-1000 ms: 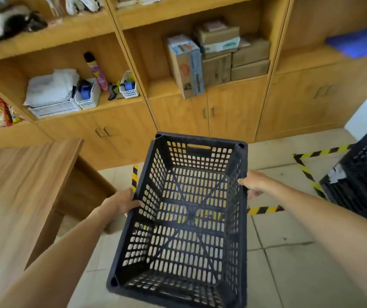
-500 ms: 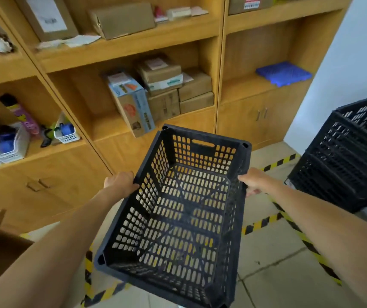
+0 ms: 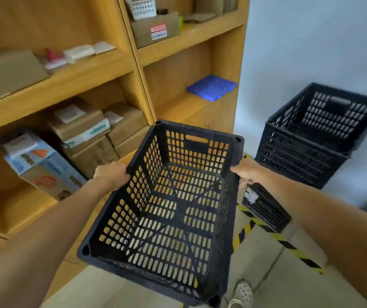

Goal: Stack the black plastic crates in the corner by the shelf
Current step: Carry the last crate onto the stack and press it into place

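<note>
I carry an empty black perforated crate [image 3: 173, 210] in front of me, raised off the floor and tilted slightly. My left hand [image 3: 111, 174] grips its left rim and my right hand [image 3: 248, 172] grips its right rim. A stack of black crates [image 3: 311, 143] stands in the corner against the white wall, to the right of the wooden shelf [image 3: 227, 67]. The top crate of that stack is open and empty. My right forearm hides part of the stack's lower crate.
The shelf unit on the left holds cardboard boxes [image 3: 84, 134], a blue-and-orange carton [image 3: 40, 165] and a blue plastic grid [image 3: 211, 86]. Yellow-black tape [image 3: 273, 235] marks the tiled floor around the stack. My shoe [image 3: 242, 292] shows at the bottom.
The view has swung right toward the corner. The crate stack, first at the right edge, now stands closer and more central. Both hands keep the same hold on the carried crate.
</note>
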The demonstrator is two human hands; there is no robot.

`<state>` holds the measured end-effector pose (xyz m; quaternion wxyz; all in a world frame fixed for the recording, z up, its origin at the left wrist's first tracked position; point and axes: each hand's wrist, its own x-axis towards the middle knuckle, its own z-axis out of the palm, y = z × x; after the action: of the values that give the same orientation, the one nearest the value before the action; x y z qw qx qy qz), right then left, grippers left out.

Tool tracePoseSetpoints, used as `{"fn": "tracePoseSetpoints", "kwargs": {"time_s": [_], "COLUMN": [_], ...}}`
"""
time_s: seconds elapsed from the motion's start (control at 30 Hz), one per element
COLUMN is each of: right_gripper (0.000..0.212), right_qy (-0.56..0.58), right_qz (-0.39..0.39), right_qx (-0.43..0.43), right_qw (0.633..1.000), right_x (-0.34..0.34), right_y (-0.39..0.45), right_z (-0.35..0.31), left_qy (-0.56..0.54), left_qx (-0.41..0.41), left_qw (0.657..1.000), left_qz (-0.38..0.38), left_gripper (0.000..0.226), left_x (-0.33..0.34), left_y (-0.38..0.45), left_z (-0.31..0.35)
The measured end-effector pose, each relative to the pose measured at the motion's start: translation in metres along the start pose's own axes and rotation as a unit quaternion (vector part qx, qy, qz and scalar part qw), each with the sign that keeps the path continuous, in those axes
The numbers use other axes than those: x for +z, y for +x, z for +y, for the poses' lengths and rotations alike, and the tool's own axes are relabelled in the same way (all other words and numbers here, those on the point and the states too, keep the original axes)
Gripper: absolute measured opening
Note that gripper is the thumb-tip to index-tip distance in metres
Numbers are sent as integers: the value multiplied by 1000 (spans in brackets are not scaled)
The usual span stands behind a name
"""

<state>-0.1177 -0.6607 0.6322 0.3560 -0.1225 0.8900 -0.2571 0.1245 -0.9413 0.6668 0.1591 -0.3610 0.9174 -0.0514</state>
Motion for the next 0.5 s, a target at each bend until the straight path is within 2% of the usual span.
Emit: {"fn": "tracePoseSetpoints", "kwargs": {"time_s": [0.07,0.2,0.33,0.5], "right_gripper": [17,21,12,21], "right_qy": [4,12,45,100], "right_qz": [15,41,69,131], "right_qx": [-12,-34,-77,-107], "right_qw": [1000,999,994,980], "right_x": [-38,-125,-207,-300], "right_y": [22,60,82,113], "right_z": [-3,-11,-18,-26], "left_qy": [11,28,41,52], "left_qx": [3,9,33,67], "left_qw": [1000,997,991,975], "left_qz": [24,70,125,205], "left_gripper": [34,34,34,33], "left_x": [-30,-93,-158,-251], "left_y": [32,88,136,189], "left_z": [28,84,130,187]}}
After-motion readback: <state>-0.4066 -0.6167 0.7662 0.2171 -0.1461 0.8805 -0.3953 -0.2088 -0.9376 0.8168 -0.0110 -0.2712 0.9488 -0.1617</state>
